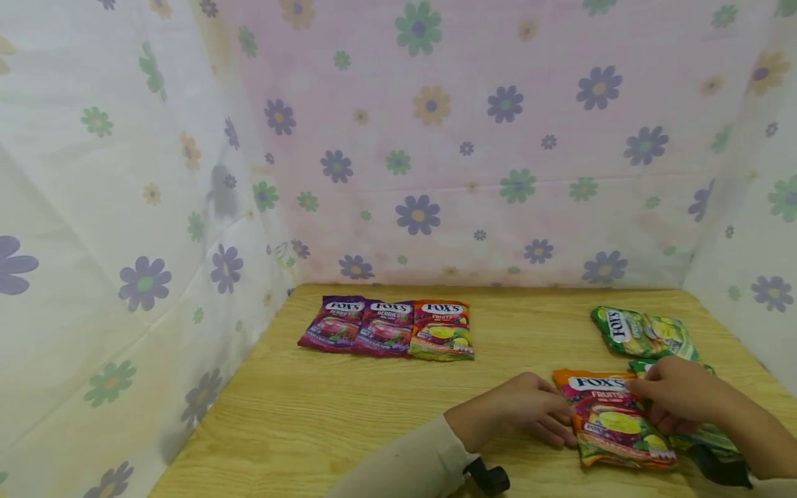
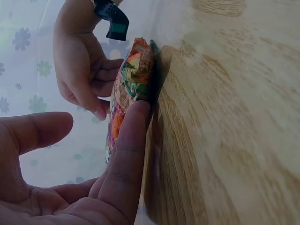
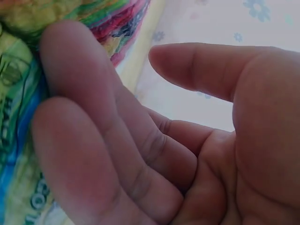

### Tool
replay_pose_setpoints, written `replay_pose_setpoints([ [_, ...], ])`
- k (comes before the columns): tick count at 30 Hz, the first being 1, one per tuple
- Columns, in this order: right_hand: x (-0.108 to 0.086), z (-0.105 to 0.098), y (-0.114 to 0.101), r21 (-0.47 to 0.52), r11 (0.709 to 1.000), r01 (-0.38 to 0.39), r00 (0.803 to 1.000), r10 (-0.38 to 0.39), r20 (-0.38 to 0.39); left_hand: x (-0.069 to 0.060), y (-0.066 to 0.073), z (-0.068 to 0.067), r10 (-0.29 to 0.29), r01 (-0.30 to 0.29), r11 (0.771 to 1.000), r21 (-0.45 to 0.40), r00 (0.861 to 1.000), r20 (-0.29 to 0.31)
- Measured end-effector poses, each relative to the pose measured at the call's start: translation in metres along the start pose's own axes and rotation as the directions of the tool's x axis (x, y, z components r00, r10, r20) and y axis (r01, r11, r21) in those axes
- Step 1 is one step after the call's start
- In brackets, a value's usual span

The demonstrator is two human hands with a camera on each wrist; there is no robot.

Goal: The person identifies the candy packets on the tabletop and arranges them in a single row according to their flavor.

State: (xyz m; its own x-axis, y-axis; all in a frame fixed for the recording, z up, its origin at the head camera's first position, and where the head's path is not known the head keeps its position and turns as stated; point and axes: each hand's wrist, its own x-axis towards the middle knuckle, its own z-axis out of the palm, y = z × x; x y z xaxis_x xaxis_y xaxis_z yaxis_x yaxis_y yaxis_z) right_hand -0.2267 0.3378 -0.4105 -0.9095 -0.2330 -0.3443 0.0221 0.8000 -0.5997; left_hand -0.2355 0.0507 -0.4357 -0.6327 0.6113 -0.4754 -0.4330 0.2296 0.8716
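An orange-topped Fox's Fruits candy bag (image 1: 613,422) lies face up on the table's near right. At its left edge is my left hand (image 1: 535,408); in the left wrist view a fingertip touches the bag's side (image 2: 133,84), with the thumb held apart. My right hand (image 1: 681,398) is at its right edge, over a green Fox's bag (image 1: 716,439) that it partly hides. In the right wrist view, the right fingers (image 3: 79,154) lie extended against the green bag (image 3: 14,93), thumb well apart. Neither hand pinches a bag.
Farther back on the right lies another green Fox's bag (image 1: 644,339). At the back left, two purple Berries bags (image 1: 382,328) and one orange Fruits bag (image 1: 442,332) form a row. Flowered cloth (image 1: 461,159) walls the wooden table (image 1: 349,408) at the back and sides.
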Motion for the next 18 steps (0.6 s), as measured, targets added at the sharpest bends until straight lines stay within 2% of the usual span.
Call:
replay_pose_setpoints([
  [9, 0.007, 0.004, -0.005, -0.002, 0.993, 0.114, 0.993, -0.114, -0.003, 0.0, -0.004, -0.013, 0.032, -0.032, 0.999, -0.002, 0.999, -0.027],
  [11, 0.007, 0.006, -0.007, -0.027, 0.994, 0.107, 0.994, -0.108, -0.016, 0.001, -0.005, -0.017, 0.036, -0.037, 0.999, -0.007, 0.999, -0.029],
  [15, 0.005, 0.009, -0.009, -0.09, 0.995, 0.046, 0.998, -0.049, -0.033, 0.002, -0.007, -0.021, 0.034, -0.034, 0.999, -0.011, 0.999, -0.015],
  [18, 0.004, 0.012, -0.011, -0.077, 0.997, 0.014, 1.0, -0.016, -0.015, 0.003, -0.008, -0.021, 0.033, -0.033, 0.999, -0.01, 0.999, 0.001],
])
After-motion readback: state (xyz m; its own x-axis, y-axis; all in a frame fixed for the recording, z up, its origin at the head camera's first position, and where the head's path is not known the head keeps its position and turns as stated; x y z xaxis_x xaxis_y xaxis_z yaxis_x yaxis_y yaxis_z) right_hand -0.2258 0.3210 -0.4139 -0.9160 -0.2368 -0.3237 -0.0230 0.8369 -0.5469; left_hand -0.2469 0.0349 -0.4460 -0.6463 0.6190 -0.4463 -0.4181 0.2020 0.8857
